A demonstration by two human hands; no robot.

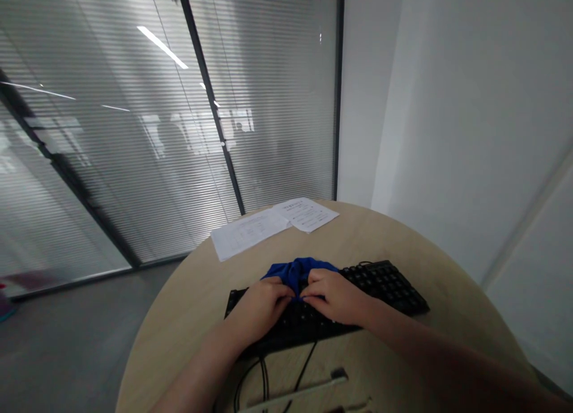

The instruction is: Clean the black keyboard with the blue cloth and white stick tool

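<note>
A blue cloth [295, 271] lies bunched over the upper middle of a black keyboard [388, 286]. My left hand [262, 302] rests over the keyboard's left part, its thumb and fingers pinched on the near edge of the cloth. Close beside it, my right hand [333, 295] pinches the same cloth, with the fingertips of both hands almost meeting. The hands and cloth hide many of the keys.
White printed sheets [250, 229] lie at the far side of the round wooden table [179, 317]. Dark cables [264, 380] and a thin light-coloured stick with a dark end [313, 389] are at the near side. Blinds and a white wall stand beyond.
</note>
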